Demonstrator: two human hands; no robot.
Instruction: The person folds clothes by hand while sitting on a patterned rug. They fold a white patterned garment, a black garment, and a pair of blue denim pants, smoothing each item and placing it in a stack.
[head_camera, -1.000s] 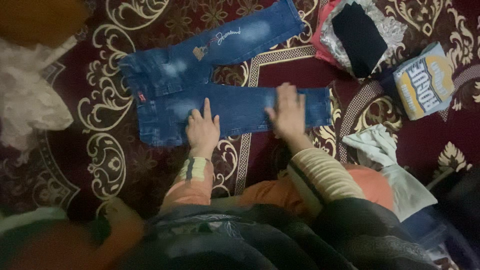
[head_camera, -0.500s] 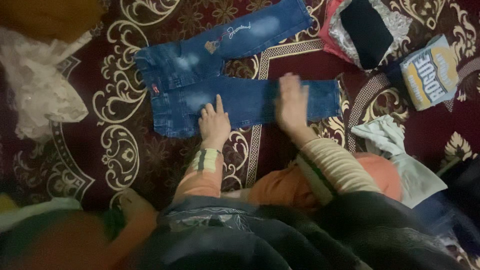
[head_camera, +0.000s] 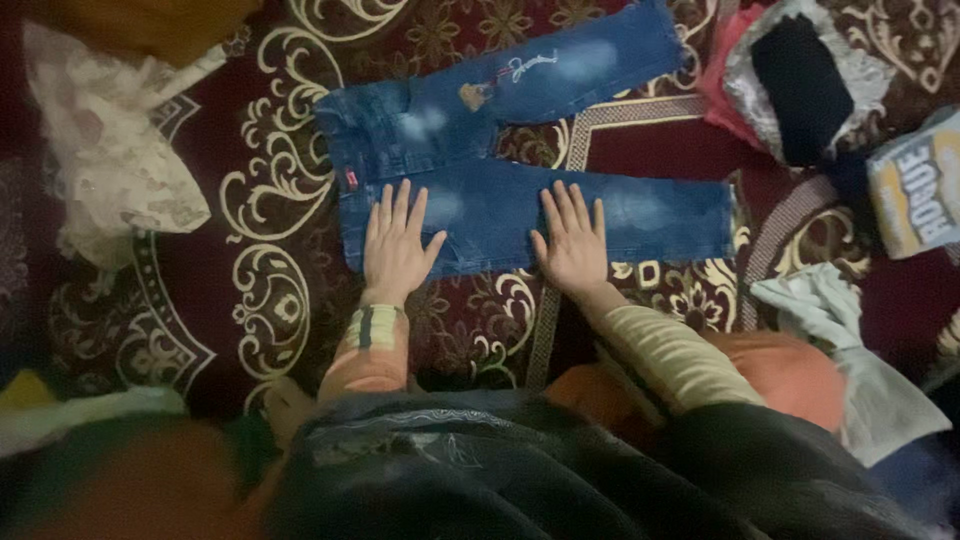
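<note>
Pressing flat on small blue jeans (head_camera: 520, 150), both hands palm-down, fingers spread, gripping nothing. Left hand (head_camera: 397, 245) sits on the seat end of the near leg; right hand (head_camera: 572, 245) at 3 o'clock from it, mid-leg. Jeans lie on a maroon patterned carpet (head_camera: 250, 300), far leg angled off toward 1 o'clock. Cream lace cloth (head_camera: 110, 170) at 9 o'clock of the jeans. Folded clothes pile (head_camera: 800, 80) at 2 o'clock; pale garment (head_camera: 840, 340) at 4 o'clock, probably a shirt, too blurred to confirm.
</note>
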